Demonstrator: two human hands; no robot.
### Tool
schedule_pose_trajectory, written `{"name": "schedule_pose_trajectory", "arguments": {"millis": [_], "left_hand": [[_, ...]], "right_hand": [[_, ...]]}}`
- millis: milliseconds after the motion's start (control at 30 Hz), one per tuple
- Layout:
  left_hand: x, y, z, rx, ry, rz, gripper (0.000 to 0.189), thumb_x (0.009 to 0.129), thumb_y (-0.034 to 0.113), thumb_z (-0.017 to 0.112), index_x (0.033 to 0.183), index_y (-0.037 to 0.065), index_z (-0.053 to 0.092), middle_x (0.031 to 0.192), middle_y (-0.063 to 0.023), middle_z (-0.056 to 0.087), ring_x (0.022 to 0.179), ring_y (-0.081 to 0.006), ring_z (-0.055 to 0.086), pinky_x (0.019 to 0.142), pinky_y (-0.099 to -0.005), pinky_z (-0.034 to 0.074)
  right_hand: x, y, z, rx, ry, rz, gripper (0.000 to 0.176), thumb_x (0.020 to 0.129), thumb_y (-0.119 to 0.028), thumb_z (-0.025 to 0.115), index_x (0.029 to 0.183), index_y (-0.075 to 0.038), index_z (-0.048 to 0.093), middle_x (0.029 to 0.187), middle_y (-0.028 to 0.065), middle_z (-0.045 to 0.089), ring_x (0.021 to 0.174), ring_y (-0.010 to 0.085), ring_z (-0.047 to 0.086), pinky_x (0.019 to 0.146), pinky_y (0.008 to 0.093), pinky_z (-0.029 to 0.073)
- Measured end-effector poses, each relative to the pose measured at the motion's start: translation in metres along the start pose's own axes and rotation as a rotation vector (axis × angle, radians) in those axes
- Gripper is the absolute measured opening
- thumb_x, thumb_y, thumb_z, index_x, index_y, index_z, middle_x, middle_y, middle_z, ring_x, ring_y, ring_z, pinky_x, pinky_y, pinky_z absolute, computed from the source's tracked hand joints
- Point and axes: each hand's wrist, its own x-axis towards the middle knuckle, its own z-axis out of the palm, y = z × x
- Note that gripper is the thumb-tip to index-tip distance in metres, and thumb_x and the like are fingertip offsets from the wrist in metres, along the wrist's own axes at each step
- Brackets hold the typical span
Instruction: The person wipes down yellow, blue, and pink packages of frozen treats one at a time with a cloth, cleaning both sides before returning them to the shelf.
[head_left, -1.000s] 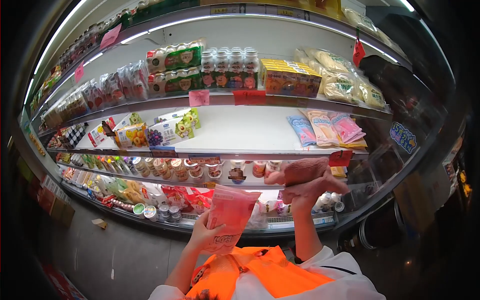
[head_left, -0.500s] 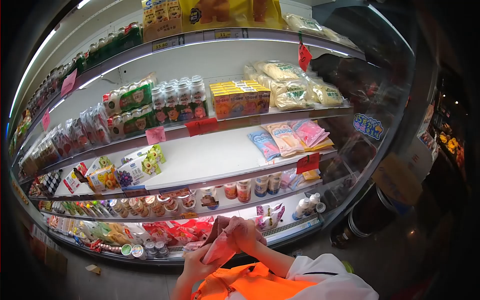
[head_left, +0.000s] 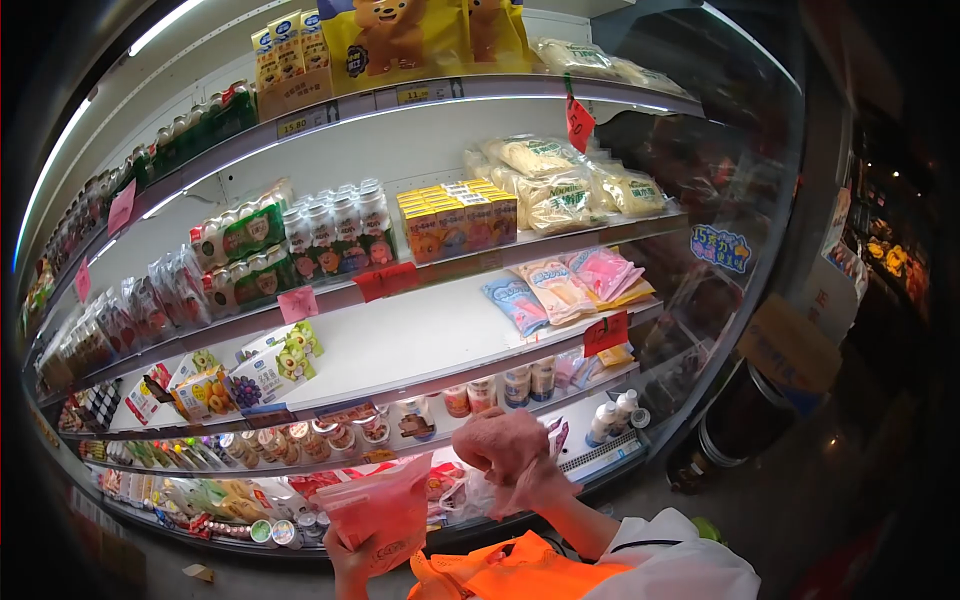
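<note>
A pink translucent pouch (head_left: 382,508) is in my left hand (head_left: 346,552), gripped along its lower left side in front of the lowest shelf. To the right, my right hand (head_left: 545,487) closes on a bunched, dull pink cloth (head_left: 497,438), which sticks up above the fingers. The cloth and the pouch are apart. Part of my right hand's fingers is hidden by the cloth and blurred. Similar pouches, a blue one (head_left: 515,303) and a pink one (head_left: 605,272), lie on the middle shelf beyond my hands.
The chilled display has a white middle shelf (head_left: 420,335) with boxed cartons (head_left: 270,378) at its left. Above are yellow boxes (head_left: 460,222) and noodle bags (head_left: 560,200). White bottles (head_left: 603,422) stand low at right, and a dark bin (head_left: 740,425) is beside the case.
My hands have moved apart. The cloth has come off the pouch and is up to the right in my right hand, while the pouch has shifted left and lower in my left hand.
</note>
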Motion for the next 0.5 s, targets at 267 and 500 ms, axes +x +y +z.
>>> {"name": "schedule_pose_trajectory", "arguments": {"millis": [267,500], "left_hand": [[0.005,0.005,0.007,0.311,-0.628,0.029,0.03,0.059,0.01,0.07,0.086,0.0,0.062,0.078,-0.0089,0.063,0.07,-0.0127,0.06,0.065,-0.0266,0.046],[0.0,-0.017,0.032,0.363,-0.543,0.017,0.031,0.057,0.008,0.07,0.087,0.001,0.061,0.076,-0.0091,0.061,0.069,-0.0137,0.059,0.063,-0.027,0.046]], "right_hand": [[-0.028,0.031,0.017,-1.013,-0.394,-0.54,0.026,0.064,-0.016,0.063,0.087,-0.003,0.057,0.081,0.0123,0.058,0.072,0.0293,0.056,0.063,0.0362,0.046],[-0.015,0.026,0.035,-0.081,0.109,-0.115,0.014,0.077,-0.016,0.056,0.068,-0.005,0.052,0.064,0.005,0.052,0.059,0.014,0.051,0.053,0.0254,0.041]]}}
